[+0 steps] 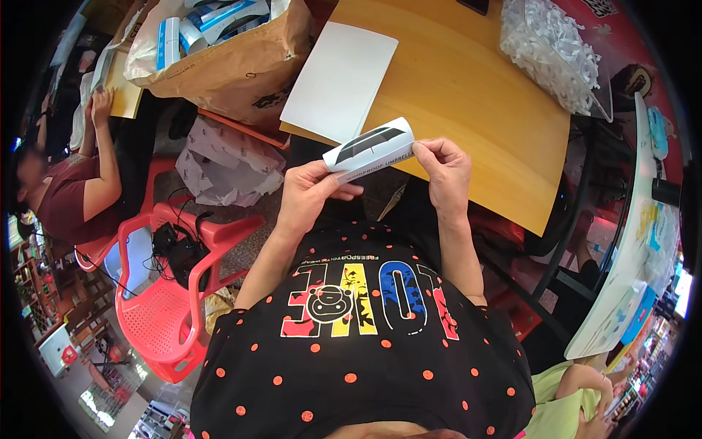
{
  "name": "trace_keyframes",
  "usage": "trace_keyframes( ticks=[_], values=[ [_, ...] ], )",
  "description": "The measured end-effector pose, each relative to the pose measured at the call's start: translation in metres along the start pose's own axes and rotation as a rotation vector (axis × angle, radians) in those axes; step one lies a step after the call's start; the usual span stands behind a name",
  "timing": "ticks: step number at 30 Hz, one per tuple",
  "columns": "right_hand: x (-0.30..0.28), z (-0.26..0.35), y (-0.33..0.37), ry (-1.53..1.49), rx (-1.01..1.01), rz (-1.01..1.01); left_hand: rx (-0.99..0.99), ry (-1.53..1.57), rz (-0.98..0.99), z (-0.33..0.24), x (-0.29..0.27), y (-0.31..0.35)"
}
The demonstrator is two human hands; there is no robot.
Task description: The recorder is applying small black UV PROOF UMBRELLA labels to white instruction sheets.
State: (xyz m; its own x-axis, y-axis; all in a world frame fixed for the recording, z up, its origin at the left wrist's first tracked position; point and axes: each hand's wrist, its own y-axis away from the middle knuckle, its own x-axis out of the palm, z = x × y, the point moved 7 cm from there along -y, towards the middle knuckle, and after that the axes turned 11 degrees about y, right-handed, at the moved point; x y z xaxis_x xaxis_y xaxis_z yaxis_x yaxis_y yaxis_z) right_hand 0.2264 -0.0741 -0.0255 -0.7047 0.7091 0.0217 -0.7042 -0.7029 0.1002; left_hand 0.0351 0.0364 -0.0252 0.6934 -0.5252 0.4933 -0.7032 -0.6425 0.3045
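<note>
Between my two hands is a white paper sleeve (373,148) with a dark umbrella picture on it, curved into a tube shape. My left hand (311,192) pinches its left end, thumb in front and fingers partly behind. The right end is gripped between thumb and fingers of my right hand (446,172). I hold it in the air in front of my chest, close to the near edge of the wooden table (468,117). Just beyond it, a stack of white sheets (340,77) lies on the table.
A large brown paper bag (241,80) full of blue-and-white rolled sleeves (219,22) stands at the far left. At the far right sits a clear bin (559,55) of white strips. A red plastic chair (164,322) is to my left. Another person (80,183) sits beyond it.
</note>
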Motion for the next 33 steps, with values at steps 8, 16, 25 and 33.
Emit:
trace_keyframes(
  ticks=[8,16,25,33],
  values=[
    [0.004,-0.001,0.002,0.092,0.008,0.0,0.121,-0.077,-0.036,-0.006,0.007,0.002],
    [0.013,0.004,0.005,0.039,0.038,0.055,0.029,-0.072,-0.127,0.008,-0.01,0.001],
    [0.012,-0.002,0.006,0.094,0.008,0.093,-0.1,0.26,-0.05,0.025,-0.005,0.004],
    [0.014,0.005,0.008,0.169,-0.026,0.074,-0.219,0.472,-0.088,0.047,-0.009,0.003]
  ],
)
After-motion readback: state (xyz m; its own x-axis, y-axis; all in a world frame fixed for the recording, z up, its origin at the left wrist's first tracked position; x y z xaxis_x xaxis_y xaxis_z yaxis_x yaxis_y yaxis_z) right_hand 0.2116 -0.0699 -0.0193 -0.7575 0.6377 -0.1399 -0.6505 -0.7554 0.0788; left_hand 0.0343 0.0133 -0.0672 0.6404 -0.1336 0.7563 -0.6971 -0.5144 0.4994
